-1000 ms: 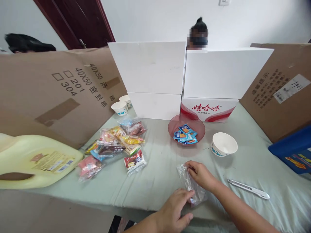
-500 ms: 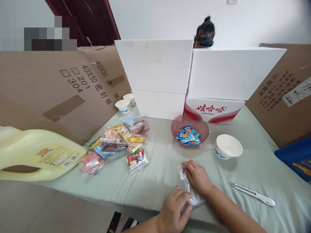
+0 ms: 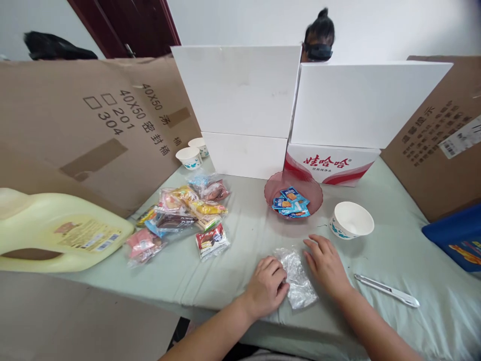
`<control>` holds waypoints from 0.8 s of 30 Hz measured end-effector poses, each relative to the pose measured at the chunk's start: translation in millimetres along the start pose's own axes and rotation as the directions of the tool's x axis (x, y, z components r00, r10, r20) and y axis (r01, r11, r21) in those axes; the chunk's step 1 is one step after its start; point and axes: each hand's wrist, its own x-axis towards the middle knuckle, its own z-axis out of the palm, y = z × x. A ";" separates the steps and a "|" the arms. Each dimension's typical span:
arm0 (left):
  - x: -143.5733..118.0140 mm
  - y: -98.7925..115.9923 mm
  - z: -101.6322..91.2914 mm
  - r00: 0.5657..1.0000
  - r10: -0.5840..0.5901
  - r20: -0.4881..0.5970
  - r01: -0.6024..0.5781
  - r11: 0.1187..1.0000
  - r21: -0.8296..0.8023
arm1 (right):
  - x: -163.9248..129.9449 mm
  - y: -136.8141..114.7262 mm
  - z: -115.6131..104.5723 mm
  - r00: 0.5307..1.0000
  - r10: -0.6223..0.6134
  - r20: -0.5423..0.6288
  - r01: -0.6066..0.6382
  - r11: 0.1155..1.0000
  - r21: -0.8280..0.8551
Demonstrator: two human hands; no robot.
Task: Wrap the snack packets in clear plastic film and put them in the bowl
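A crumpled clear plastic bag (image 3: 298, 281) lies flattened on the cloth near the front edge. My left hand (image 3: 266, 285) has its fingers bent over the bag's left edge, the thumb close to them. To the bag's right, my right hand (image 3: 326, 263) rests open with the fingers apart, holding nothing. Beyond the hands stands a pink ribbed bowl (image 3: 269, 200) with several blue snack sachets (image 3: 291, 203) inside. A white paper bowl (image 3: 349, 220) with a blue pattern is past my right hand. A slim white utility knife (image 3: 387, 290) lies right of my right forearm.
Several wrapped snacks (image 3: 176, 213) are heaped at left, beside a pale yellow jug (image 3: 86, 233) on its side. White boxes (image 3: 240, 95) and brown cardboard (image 3: 37, 115) wall the table. A blue container (image 3: 458, 235) stands at right. A person (image 3: 319, 37) is behind the boxes.
My right hand has come off the plastic bag to its right. My left hand has moved up along the bag's left edge. The bag lies flatter and wider.
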 end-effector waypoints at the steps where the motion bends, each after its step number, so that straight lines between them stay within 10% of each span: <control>1: -0.1 0.3 -1.0 1.000 0.003 -0.007 -0.003 1.000 -0.009 | -9.8 -2.1 -6.8 0.997 -0.075 0.026 0.074 0.997 0.017; 6: 3.4 0.7 -3.7 0.999 0.013 0.036 -0.013 1.000 -0.011 | -69.9 -33.1 -19.8 0.873 -0.440 0.212 0.427 0.898 0.105; 10: 3.9 -0.1 -2.7 0.993 0.068 0.096 -0.064 0.997 -0.045 | -92.2 -52.9 -19.9 0.914 -0.388 0.115 0.362 0.911 0.200; 15: 2.4 -2.9 -3.1 0.992 0.058 0.116 -0.042 0.989 -0.141 | -65.3 -53.5 -29.5 0.937 -0.338 0.084 0.288 0.887 0.360; 24: -2.5 -12.0 5.2 0.999 0.016 -0.045 -0.023 0.986 -0.164 | -0.5 -29.4 19.2 0.972 -0.170 0.164 0.173 0.985 -0.002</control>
